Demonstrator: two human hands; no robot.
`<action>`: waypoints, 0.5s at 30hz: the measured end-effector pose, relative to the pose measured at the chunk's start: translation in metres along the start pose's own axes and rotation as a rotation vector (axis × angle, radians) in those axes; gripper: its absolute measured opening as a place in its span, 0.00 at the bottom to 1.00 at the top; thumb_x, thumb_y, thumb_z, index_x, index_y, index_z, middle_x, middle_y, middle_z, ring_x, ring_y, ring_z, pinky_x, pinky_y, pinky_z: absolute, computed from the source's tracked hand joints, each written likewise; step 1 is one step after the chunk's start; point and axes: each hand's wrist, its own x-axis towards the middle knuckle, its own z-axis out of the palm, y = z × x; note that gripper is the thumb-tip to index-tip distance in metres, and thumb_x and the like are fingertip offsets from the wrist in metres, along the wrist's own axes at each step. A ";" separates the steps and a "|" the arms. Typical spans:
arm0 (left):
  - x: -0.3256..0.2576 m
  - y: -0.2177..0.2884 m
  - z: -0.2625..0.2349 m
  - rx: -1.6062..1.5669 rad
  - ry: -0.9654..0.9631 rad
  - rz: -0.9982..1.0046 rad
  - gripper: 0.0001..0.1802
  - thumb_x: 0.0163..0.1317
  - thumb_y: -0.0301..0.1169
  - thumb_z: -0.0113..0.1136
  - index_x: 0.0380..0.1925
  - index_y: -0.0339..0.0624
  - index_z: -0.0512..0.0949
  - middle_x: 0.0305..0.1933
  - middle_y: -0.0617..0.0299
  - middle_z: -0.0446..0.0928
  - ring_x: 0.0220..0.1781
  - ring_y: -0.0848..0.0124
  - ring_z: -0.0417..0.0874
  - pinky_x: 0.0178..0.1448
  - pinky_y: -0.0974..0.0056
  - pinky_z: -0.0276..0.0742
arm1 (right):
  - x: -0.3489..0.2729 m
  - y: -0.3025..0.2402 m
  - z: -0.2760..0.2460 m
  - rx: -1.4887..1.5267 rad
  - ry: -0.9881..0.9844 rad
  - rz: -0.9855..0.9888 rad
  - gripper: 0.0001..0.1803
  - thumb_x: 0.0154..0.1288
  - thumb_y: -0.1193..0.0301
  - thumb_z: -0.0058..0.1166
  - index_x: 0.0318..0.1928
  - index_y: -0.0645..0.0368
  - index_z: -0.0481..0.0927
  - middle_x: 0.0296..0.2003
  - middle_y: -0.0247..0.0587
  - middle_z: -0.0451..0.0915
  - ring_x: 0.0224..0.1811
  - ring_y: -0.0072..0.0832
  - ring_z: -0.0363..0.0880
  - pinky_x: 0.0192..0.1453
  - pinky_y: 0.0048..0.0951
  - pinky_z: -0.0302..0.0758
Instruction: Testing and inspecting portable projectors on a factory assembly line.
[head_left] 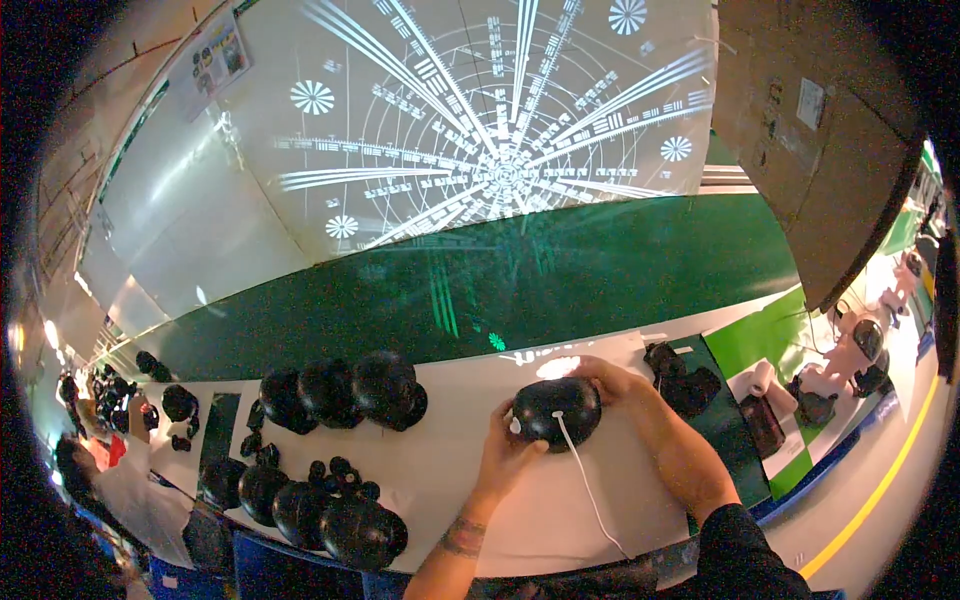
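A round, glossy black projector (556, 412) rests at the near edge of the white tabletop, its far side glowing brightly. From its near face a white cable (588, 478) runs down toward the table's front edge. My left hand (506, 458) is curled around the left side, thumb on the near face. My right hand (614, 382) grips the far right side, fingers beside the bright light; some fingertips are washed out by glare. Ahead, a black-and-white test pattern (505, 172) of radiating lines and rings shines on a pale board (255, 190).
Several black round units stand in a far row (385, 390) and a near row (362, 530) on the left, with small black parts (342, 478) between. Dark pieces (684, 380) lie right of my right hand. A brown cardboard panel (790, 150) hangs at right. Other people work on both sides.
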 end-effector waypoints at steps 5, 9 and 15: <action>-0.002 0.000 -0.001 -0.014 -0.003 -0.021 0.46 0.54 0.29 0.71 0.65 0.37 0.50 0.62 0.52 0.63 0.60 0.65 0.72 0.61 0.61 0.75 | -0.015 -0.017 0.028 -0.013 0.134 -0.027 0.14 0.59 0.68 0.53 0.42 0.65 0.80 0.36 0.40 0.84 0.34 0.28 0.83 0.41 0.30 0.81; -0.002 -0.002 -0.001 -0.033 -0.005 -0.016 0.45 0.54 0.27 0.70 0.65 0.38 0.50 0.62 0.52 0.64 0.59 0.65 0.73 0.58 0.62 0.76 | -0.009 -0.012 0.017 -0.008 0.115 -0.015 0.15 0.60 0.68 0.54 0.43 0.65 0.80 0.36 0.41 0.84 0.37 0.28 0.84 0.42 0.31 0.82; -0.002 0.000 0.000 -0.014 -0.012 -0.008 0.44 0.55 0.28 0.69 0.65 0.38 0.50 0.61 0.52 0.64 0.59 0.65 0.73 0.59 0.62 0.76 | -0.015 -0.016 0.028 -0.061 0.333 0.006 0.18 0.61 0.64 0.53 0.45 0.66 0.79 0.41 0.43 0.83 0.38 0.29 0.84 0.46 0.32 0.82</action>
